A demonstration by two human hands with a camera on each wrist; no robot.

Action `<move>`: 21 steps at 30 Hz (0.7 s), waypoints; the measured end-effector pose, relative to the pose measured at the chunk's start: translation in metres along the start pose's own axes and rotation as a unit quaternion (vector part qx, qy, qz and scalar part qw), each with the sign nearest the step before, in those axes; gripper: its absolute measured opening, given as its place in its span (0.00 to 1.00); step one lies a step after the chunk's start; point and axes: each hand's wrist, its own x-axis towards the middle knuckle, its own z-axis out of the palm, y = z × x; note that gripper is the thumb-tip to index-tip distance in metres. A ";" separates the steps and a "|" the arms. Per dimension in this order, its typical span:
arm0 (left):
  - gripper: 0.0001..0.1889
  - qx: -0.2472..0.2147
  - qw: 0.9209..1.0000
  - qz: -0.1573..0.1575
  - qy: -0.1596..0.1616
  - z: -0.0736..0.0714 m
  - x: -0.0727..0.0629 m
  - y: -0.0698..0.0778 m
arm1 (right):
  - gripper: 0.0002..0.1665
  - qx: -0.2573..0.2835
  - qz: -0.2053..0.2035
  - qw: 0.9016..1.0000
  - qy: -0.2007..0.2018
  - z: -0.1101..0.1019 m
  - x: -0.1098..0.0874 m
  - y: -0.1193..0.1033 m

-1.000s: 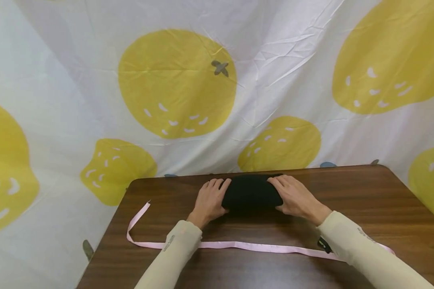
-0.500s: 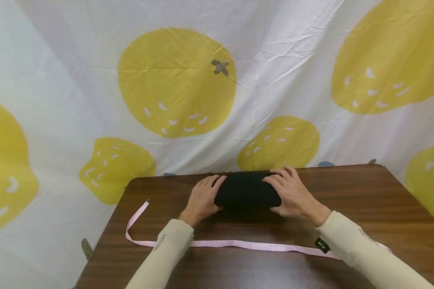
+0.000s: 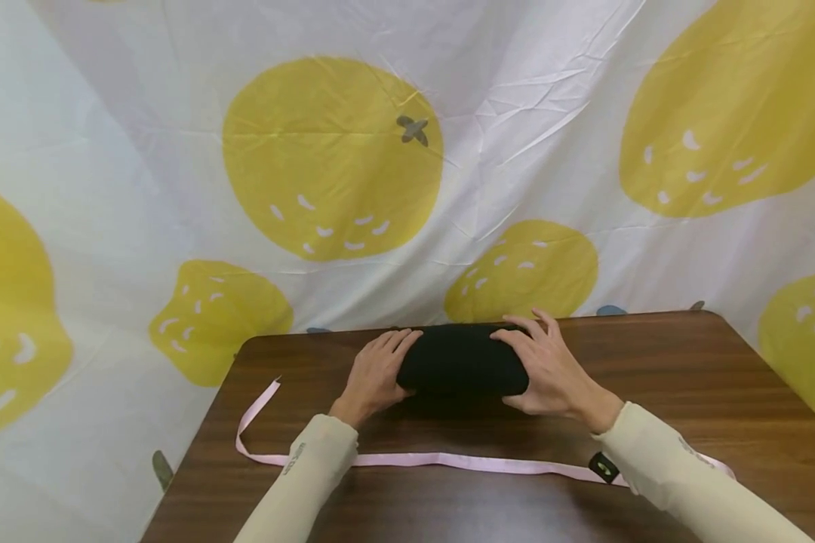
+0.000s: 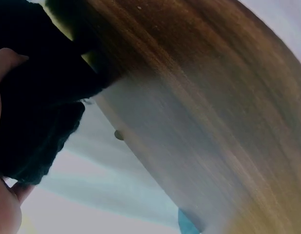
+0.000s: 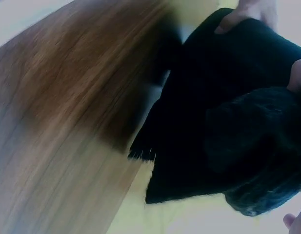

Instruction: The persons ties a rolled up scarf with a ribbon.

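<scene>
Centrally, at the far edge of the brown wooden table (image 3: 652, 377), a black rolled cloth (image 3: 460, 360) is lying crosswise, and both hands are bearing on its ends. Reading from the left: a pink ribbon (image 3: 407, 458) is starting at about 9 o'clock from the roll, curving toward the near edge and running rightward across the tabletop, passing under both cream sleeves (image 3: 299, 483). The left hand (image 3: 375, 375) is cupping the roll's left end at 9 o'clock, its fingers lying curved over the top and its thumb tucking in at the near side, so it is grasping the cloth. In the left wrist view the black knitted fabric (image 4: 38, 97) is filling the upper left, with fingertips (image 4: 6, 58) pressing into it. At 3 o'clock the right hand (image 3: 546, 369) is gripping the other end, fingers wrapping over the top toward 12 o'clock. In the right wrist view the folded layers and a fringed edge of the cloth (image 5: 228, 126) are hanging just over the table edge. Behind the table, at 12 o'clock, a white backdrop (image 3: 176, 113) printed with yellow fruit is hanging.
</scene>
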 end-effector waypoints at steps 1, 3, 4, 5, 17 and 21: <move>0.55 -0.005 1.000 0.001 0.003 0.000 0.000 -0.001 | 0.58 0.008 0.004 1.000 0.004 -0.001 0.001 -0.001; 0.55 -0.016 1.000 0.005 0.012 0.000 0.000 -0.002 | 0.56 0.028 0.011 1.000 0.009 -0.003 0.002 -0.003; 0.55 -0.023 1.000 0.006 0.018 0.000 0.000 -0.003 | 0.55 0.038 0.013 0.999 0.010 -0.004 0.003 -0.005; 0.55 -0.029 0.999 0.008 0.023 0.000 0.000 -0.004 | 0.54 0.048 0.014 0.999 0.011 -0.006 0.003 -0.006; 0.54 -0.099 0.993 0.033 0.054 0.002 0.002 -0.006 | 0.42 0.034 -0.042 0.998 0.020 -0.027 0.013 -0.024; 0.53 -0.108 0.993 0.030 0.045 0.000 0.005 -0.005 | 0.38 0.017 -0.075 0.996 0.037 -0.031 0.018 -0.032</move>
